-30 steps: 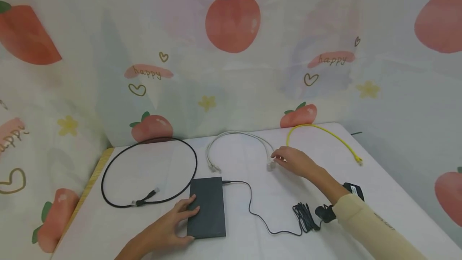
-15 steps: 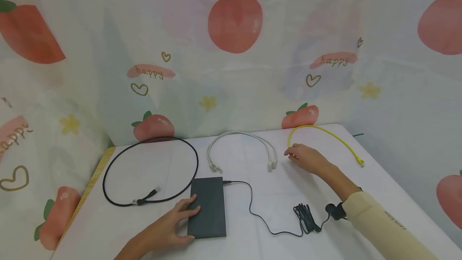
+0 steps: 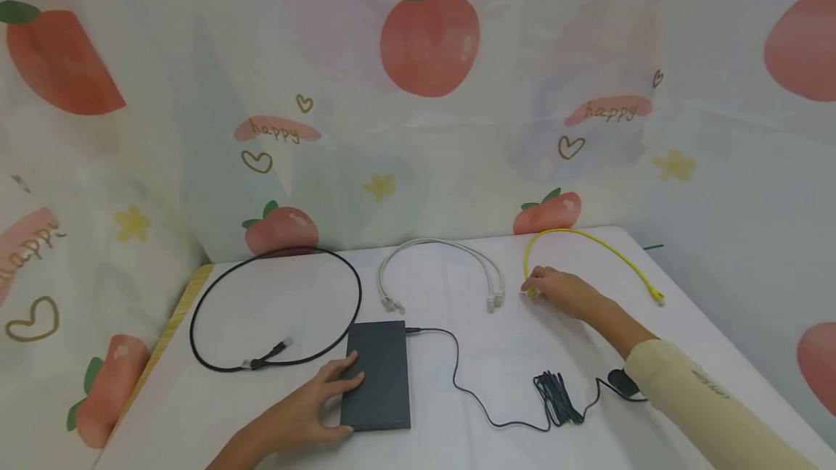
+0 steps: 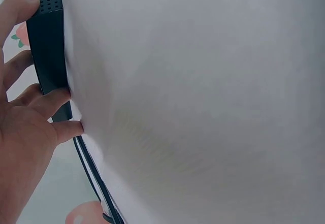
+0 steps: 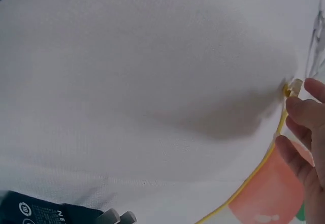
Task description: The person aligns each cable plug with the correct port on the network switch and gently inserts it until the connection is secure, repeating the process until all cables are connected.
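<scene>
SETTING: I read a screened-off tabletop space, wider room unclear | AROUND: I see printed sheeting [image 3: 339, 143] with fruit [image 3: 429, 44] and "happy" lettering [image 3: 275, 130] beyond the table [image 3: 294, 296]'s far edge and along both sides | SURFACE: white cover [image 3: 457, 274], wood [image 3: 196, 283] showing near far-left corner

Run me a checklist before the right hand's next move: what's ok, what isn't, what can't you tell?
1. Left hand touching box: ok, fingers on its left part.
2. Right hand at an end of the yellow cable: ok.
3. Firm grip there: cannot tell.
4. Yellow cable's other end free: ok, joined to nothing.
5. Cord attached to box: ok, it meets the right side; how fully seated, cannot tell.
6. Adapter in a socket: not ok, prongs bare in the right wrist view.
</scene>
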Demonstrator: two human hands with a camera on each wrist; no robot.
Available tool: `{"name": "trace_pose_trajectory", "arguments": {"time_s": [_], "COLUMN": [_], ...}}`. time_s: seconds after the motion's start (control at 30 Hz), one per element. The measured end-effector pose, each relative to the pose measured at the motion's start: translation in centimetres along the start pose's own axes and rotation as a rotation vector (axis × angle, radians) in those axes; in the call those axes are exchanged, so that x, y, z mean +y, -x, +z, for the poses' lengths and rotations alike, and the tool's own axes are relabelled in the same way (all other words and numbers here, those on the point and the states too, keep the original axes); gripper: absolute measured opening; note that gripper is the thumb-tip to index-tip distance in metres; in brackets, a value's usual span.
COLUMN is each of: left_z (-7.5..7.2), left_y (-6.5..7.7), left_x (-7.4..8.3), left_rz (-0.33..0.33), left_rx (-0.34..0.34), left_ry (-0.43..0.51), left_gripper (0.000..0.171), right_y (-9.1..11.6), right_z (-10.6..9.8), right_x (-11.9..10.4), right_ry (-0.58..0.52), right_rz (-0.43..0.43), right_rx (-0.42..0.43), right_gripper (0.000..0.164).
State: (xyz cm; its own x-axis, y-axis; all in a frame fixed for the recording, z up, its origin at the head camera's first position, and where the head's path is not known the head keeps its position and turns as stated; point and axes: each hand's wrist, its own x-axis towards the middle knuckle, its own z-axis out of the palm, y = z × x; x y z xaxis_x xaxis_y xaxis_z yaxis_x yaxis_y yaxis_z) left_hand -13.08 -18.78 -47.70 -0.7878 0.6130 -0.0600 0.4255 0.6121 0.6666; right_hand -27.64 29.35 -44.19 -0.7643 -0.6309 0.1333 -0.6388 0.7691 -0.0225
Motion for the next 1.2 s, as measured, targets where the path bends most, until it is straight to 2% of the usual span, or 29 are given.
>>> {"name": "trace_pose_trajectory", "arguments": {"time_s": [0.1, 0.2, 0.3, 0.4, 0.53, 0.83, 0.97, 1.07, 1.2], "left_z": [0.0, 0.1, 0.2, 0.3, 0.3, 0.1, 0.0, 0.0, -0.1], "left_y": [0.0, -0.1, 0.0, 0.0, 0.0, -0.1, 0.0, 0.1, 0.1], "left_x": [0.0, 0.0, -0.1, 0.0, 0.1, 0.1, 0.3, 0.4, 0.3], "left_rz": [-0.003, 0.001, 0.006, 0.005, -0.010, -0.031, -0.022, -0.019, -0.026], "left_rx": [-0.001, 0.000, 0.003, 0.006, 0.002, -0.003, 0.003, 0.005, 0.002], "left_ry": [0.003, 0.008, 0.009, 0.003, 0.006, 0.013, 0.020, 0.025, 0.022], "left_gripper": [0.070, 0.070, 0.070, 0.070, 0.070, 0.071, 0.070, 0.070, 0.070], "right_y": [-0.2, -0.4, -0.4, -0.3, -0.4, -0.8, -1.0, -1.2, -1.6], "right_z": [0.8, 1.2, 1.1, 0.9, 0.6, -0.1, -0.3, -0.8, -1.7], "right_x": [0.3, 0.7, 1.0, 1.2, 1.5, 2.2, 2.3, 1.9, 1.2], "right_ry": [0.049, 0.089, 0.084, 0.063, 0.030, -0.084, -0.110, -0.165, -0.300], "right_rz": [-0.039, -0.025, -0.011, -0.057, -0.124, -0.084, -0.020, 0.099, 0.245], "right_rx": [0.029, 0.011, -0.016, 0.014, 0.112, 0.400, 0.568, 0.679, 0.824], "right_gripper": [0.031, 0.028, 0.023, 0.024, 0.027, 0.033, 0.029, 0.031, 0.029]}}
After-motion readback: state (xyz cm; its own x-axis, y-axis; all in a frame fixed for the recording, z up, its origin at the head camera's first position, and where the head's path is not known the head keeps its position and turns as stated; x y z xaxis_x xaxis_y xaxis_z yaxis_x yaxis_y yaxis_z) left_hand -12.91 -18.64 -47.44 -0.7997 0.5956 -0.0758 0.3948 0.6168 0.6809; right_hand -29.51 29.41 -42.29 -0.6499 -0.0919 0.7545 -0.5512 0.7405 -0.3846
